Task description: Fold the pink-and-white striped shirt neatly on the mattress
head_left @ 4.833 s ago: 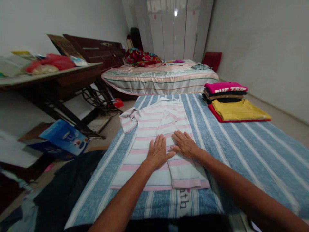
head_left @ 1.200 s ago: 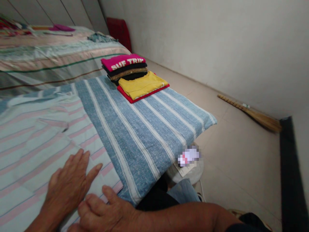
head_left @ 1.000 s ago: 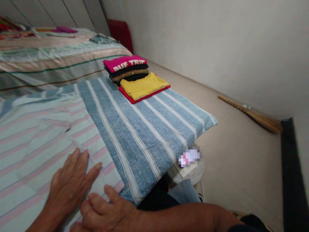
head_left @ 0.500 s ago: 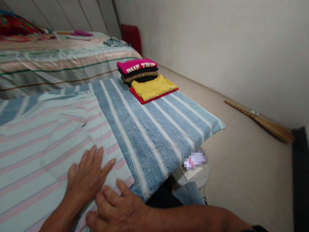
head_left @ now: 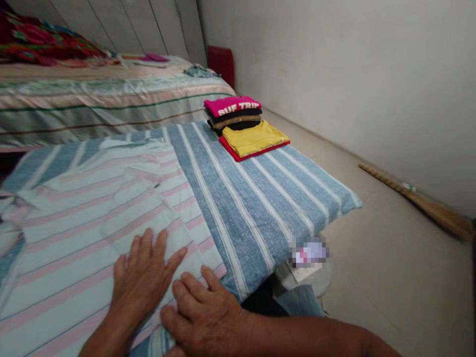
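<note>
A white shirt with pink stripes (head_left: 85, 218) lies spread on a blue-and-white striped cloth (head_left: 260, 198) covering a low surface. My left hand (head_left: 143, 277) rests flat on the shirt's near right part, fingers spread. My right hand (head_left: 204, 317) lies just beside it at the shirt's near edge, its fingers curled down onto the fabric; whether it grips the hem is hidden.
A pile of folded clothes (head_left: 243, 126), pink on top with yellow and red in front, sits at the cloth's far corner. A bed with a striped sheet (head_left: 104, 104) stands behind. A broom (head_left: 420, 201) lies along the right wall on the tiled floor.
Since the oldest frame the view has turned right and both hands have moved to the shirt's near right corner. Over the last second the view has drifted back left; the hands stay pressed on the shirt.
</note>
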`<act>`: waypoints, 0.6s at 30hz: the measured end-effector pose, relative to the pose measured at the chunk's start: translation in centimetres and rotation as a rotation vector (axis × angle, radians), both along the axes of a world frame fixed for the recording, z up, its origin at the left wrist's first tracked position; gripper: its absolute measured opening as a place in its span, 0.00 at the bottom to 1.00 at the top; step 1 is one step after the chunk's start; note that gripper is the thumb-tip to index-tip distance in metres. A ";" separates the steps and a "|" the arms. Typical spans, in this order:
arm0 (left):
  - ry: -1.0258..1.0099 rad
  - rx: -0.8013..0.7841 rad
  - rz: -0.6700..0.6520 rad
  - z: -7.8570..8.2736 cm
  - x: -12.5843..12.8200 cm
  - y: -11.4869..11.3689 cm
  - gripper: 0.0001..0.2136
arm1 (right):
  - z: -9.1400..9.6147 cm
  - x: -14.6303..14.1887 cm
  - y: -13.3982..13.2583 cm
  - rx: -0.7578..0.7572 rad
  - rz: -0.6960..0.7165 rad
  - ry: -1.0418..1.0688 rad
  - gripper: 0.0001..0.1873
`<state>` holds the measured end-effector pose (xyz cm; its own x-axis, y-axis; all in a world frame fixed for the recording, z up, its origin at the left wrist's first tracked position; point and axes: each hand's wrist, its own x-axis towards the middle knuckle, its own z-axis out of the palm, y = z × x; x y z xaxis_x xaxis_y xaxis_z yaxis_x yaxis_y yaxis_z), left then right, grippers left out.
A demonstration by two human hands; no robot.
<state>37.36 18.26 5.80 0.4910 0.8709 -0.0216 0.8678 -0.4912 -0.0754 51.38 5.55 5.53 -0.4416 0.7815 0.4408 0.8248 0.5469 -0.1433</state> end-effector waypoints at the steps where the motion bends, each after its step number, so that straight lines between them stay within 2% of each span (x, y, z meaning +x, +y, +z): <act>1: 0.024 0.015 0.006 -0.1 0.0 0.0 0.23 | 0.0 0.0 0.0 -0.006 0.000 0.006 0.32; 5: 0.088 0.064 0.051 -0.1 -0.1 -0.4 0.25 | -0.2 -0.2 -0.4 -0.051 0.008 0.057 0.32; 10: 0.070 0.040 0.175 0.3 -0.8 -2.7 0.29 | -0.8 -0.5 -0.9 -0.081 0.012 0.182 0.31; 13: 0.022 0.002 0.238 0.0 -1.0 -3.7 0.31 | -1.3 -0.7 -1.0 -0.046 -0.028 0.189 0.30; 18: -0.088 -0.043 0.236 -0.3 -1.3 -4.5 0.32 | -3.2 -0.5 -0.7 0.067 -0.064 0.101 0.30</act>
<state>36.09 13.79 5.51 0.2759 0.9608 -0.0275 0.9611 -0.2753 0.0224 50.88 4.89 2.37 -0.3421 0.7740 0.5328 0.8418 0.5044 -0.1923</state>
